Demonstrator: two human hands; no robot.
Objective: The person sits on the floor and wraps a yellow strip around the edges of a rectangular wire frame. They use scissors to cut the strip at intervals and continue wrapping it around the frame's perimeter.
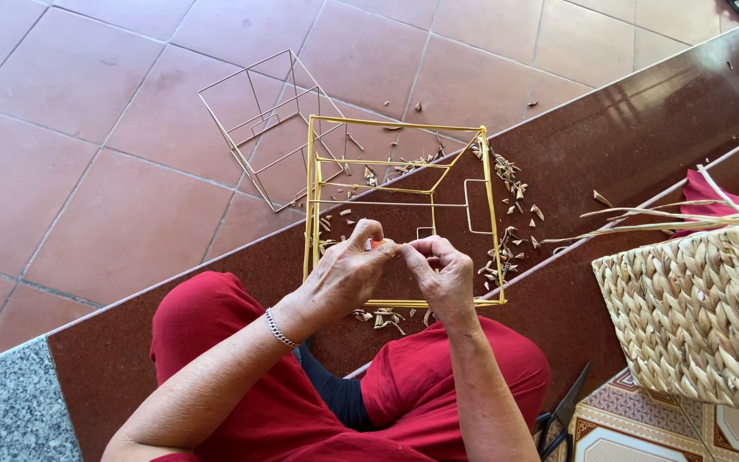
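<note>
Centre of the frame: yellow wire frame [485, 214], box-shaped, resting on a dark reddish-brown polished step [643, 120]; left hand [345, 272] and right hand [442, 275] meeting at its near edge, both closed, fingertips pinching a small orange-tipped piece [378, 245], too small to identify; silver bracelet [280, 328] on the left wrist. Straw-coloured scraps [506, 184] scattered over the step inside and beside the frame. Upper left: second bare wire frame [254, 128] tilted on terracotta floor tiles [62, 103]. Right edge: woven basket [703, 316], loose strands trailing; black scissors [558, 423] at lower right; grey granite slab [10, 411] in the lower left corner.
</note>
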